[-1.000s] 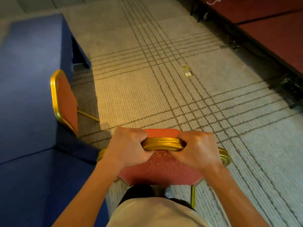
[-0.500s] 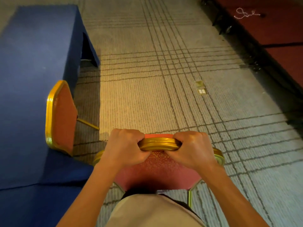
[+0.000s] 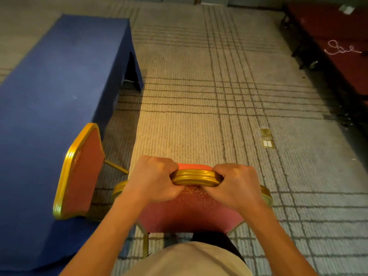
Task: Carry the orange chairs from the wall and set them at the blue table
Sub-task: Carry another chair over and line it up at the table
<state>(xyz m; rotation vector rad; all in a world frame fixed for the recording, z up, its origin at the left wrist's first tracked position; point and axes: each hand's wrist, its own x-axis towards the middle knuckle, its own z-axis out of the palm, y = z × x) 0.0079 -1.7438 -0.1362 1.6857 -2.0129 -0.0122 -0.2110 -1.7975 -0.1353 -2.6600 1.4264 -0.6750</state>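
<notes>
— Holding a chair by its gold top rail, out in front, close to the body. Left hand curled tight on the left part of the rail, right hand curled tight on the right part. Thumbs tucked under, knuckles up.

— And the table?

— Off to the left. Long and blue, running away from the body, far end up ahead. Left hand nearer to it than the right.

— Anything there already?

— Yes, a second chair, pushed in at the near part of the table's long side, back turned to the carpet. Just beside the held one, to its left.

— So where next?

— Probably forward along the long side, past the second chair, then a turn left so the seat faces the table. Plenty of bare side up ahead.

— On the floor or lifted?

— Cannot tell. Feet mostly hidden under the seat and the body.

— Watch out for?

— Maybe bumping the second chair's leg on the way by.
</notes>
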